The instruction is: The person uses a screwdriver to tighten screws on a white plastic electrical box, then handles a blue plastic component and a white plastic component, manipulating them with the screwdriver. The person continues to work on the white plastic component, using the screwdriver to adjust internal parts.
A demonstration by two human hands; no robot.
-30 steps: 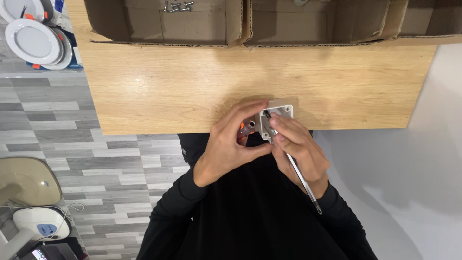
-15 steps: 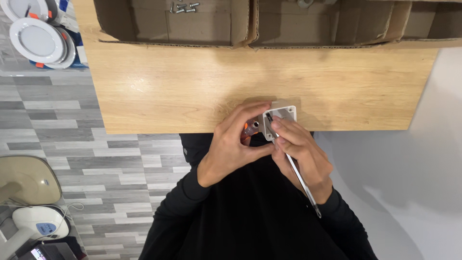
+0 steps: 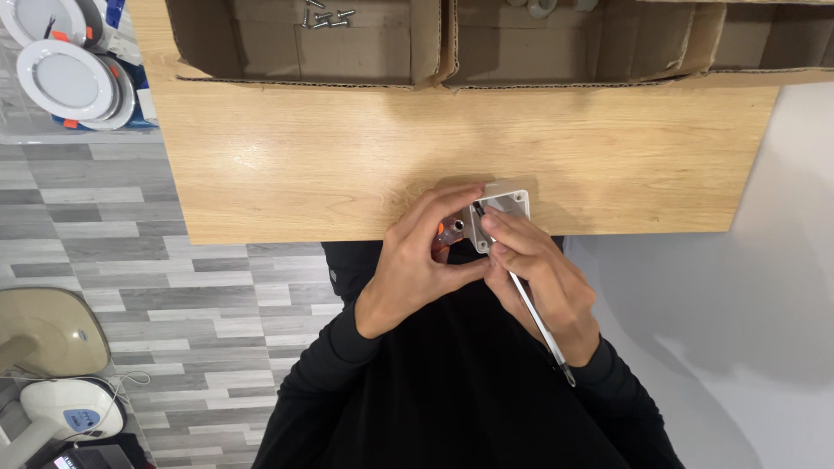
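Far left, round white lamps (image 3: 65, 78) lie stacked on a surface beside the bench (image 3: 347, 156). At the bench's back edge an open carton (image 3: 304, 52) holds a few screws (image 3: 326, 17). Near the front edge, your left hand (image 3: 417, 265) has its grip clamped on a small white box (image 3: 502, 208), fingers curled over its left side; an orange part (image 3: 445, 228) shows under your fingers. The box sits at the bench's front edge, open face up. Your right hand (image 3: 543, 278) is closed on a slim tool (image 3: 534, 313), held like a pen, its tip touching the box's inside and its shaft running back past your wrist.
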